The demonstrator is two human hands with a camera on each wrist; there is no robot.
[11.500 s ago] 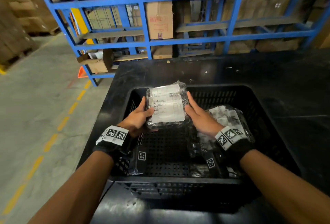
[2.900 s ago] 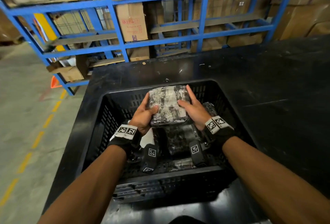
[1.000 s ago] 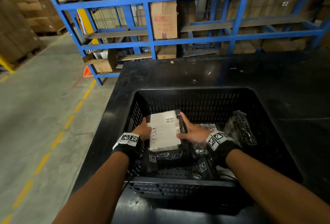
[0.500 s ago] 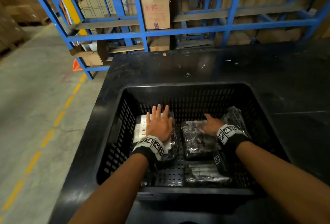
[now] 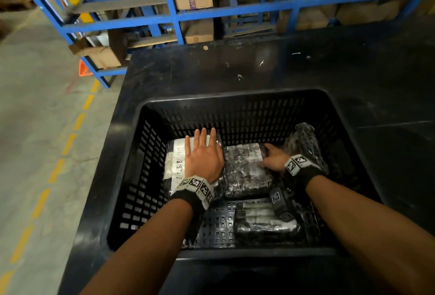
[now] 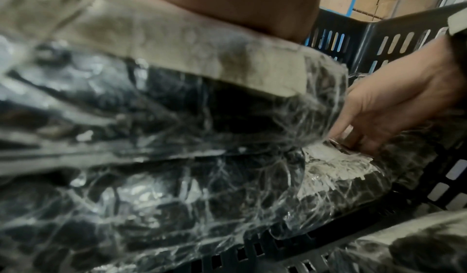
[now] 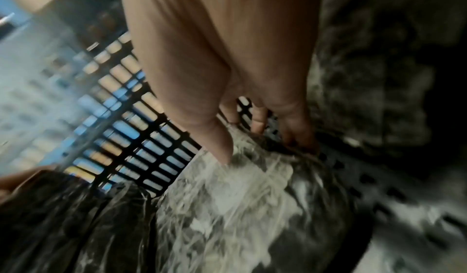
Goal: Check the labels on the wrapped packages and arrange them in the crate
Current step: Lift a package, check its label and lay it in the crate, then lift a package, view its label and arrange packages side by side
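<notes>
A black slotted crate [image 5: 235, 97] holds several packages wrapped in clear film. My left hand [image 5: 203, 155] lies flat, fingers straight, on the white-labelled package [image 5: 175, 165] at the crate's back left; the left wrist view shows the palm [image 6: 227, 1] on its label [image 6: 177, 43]. My right hand [image 5: 273, 158] grips the far right edge of the middle package [image 5: 244, 172], thumb on top and fingers down its side [image 7: 240, 117]. A third package [image 5: 261, 224] lies at the front. A fourth [image 5: 306, 144] leans on the right wall.
The crate stands on a black table [image 5: 306, 71]. Blue shelving [image 5: 179, 17] with cardboard boxes stands behind it. The concrete floor [image 5: 35, 130] with a dashed yellow line lies to the left. The crate's bare floor [image 5: 141, 200] shows at the front left.
A second ago both hands held the labelled package. It now lies at the back left under my flat left hand, and my right hand has gone to the middle package.
</notes>
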